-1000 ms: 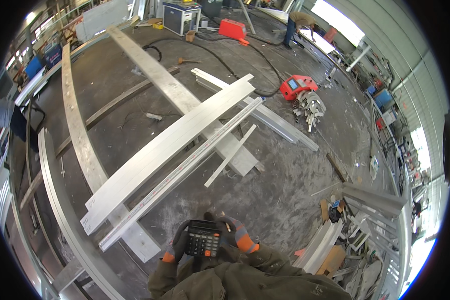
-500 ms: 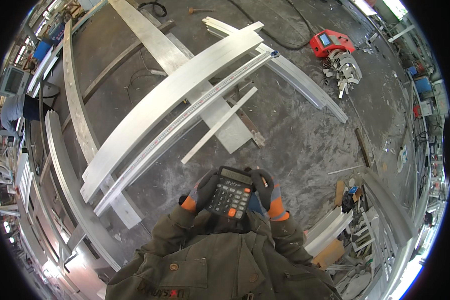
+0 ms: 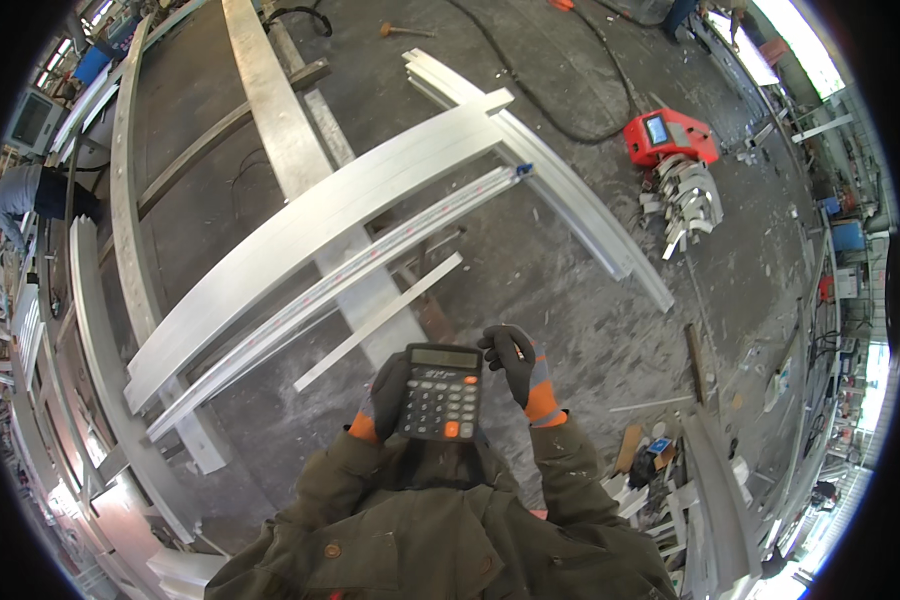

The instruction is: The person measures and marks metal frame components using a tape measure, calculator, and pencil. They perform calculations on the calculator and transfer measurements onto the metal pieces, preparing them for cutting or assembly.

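My left hand [image 3: 388, 393], in a dark glove with an orange cuff, grips a black calculator [image 3: 438, 402] by its left side. The calculator has grey and orange keys, and its display faces up. My right hand [image 3: 513, 365], gloved alike, hovers just off the calculator's upper right corner with its fingers curled. A small pale tip shows at those fingers; what it belongs to is unclear. Beyond my hands lies a wide silver metal bar [image 3: 320, 215], looking bowed in this view. Alongside it runs a narrower profile with a marked measuring tape [image 3: 400, 238] along it.
A thin metal strip [image 3: 380, 320] lies beyond the calculator. Long profiles [image 3: 590, 225] rest farther right, near a red machine [image 3: 670, 137] with a screen and stacked metal offcuts [image 3: 688, 200]. Scrap [image 3: 660, 455] lies at lower right. Another person [image 3: 32, 195] bends over at far left.
My right hand has come away from the calculator's right edge and now sits apart from it. My left hand still holds the calculator. The whole view has shifted and turned slightly.
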Motion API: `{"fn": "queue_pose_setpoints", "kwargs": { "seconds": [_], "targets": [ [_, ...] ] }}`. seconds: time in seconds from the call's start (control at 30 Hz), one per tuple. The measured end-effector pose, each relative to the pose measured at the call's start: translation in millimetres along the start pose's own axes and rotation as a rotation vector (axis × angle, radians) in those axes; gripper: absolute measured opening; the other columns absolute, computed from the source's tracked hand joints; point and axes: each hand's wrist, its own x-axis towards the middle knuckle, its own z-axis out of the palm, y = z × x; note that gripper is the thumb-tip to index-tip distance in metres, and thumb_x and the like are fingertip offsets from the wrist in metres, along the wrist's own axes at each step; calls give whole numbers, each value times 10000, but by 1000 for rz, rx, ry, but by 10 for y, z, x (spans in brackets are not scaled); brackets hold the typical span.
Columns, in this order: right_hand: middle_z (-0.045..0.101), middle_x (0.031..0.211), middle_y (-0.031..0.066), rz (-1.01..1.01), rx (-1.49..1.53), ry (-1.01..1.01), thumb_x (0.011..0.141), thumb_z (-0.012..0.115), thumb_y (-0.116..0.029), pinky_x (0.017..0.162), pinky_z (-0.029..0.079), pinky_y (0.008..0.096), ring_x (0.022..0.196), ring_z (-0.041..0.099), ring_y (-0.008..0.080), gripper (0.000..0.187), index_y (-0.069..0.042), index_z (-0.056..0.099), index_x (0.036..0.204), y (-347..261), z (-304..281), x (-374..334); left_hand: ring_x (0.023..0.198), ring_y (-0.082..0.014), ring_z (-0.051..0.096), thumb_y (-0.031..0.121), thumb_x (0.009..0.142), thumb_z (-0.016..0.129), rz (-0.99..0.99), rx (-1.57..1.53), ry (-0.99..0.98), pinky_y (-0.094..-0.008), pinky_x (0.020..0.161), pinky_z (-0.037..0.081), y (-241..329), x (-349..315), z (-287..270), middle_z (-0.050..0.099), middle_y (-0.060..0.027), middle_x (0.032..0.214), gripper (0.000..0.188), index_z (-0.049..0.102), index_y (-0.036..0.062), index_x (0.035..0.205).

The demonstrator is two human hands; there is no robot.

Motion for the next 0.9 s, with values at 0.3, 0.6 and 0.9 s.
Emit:
{"fn": "queue_pose_setpoints", "kwargs": {
  "seconds": [0.3,0.6,0.9],
  "targets": [
    [703,1147,147,-161,-479,372,900,769,-361,797,524,366,934,675,254,498,-48,632,1261,384,-1068,2543,1020,-116,611,227,1081,412,1,-14,213,-294,907,510,170,403,330,658,-54,1134,331,614,22,1244],
    [581,1333,203,-201,-666,311,805,856,-370,978,486,457,1184,580,377,740,-74,519,1394,461,-652,4108,1022,-154,631,225,1082,352,38,-207,614,-327,906,515,-154,69,1103,668,-93,1158,372,620,14,1230],
    [626,1261,176,-190,-632,218,788,887,-304,930,498,436,1096,617,328,677,-39,574,1327,498,-722,4190,995,-151,662,252,1075,368,68,-316,751,-310,869,547,-66,15,1519,682,-84,1140,387,621,11,1241]
  ]
}}
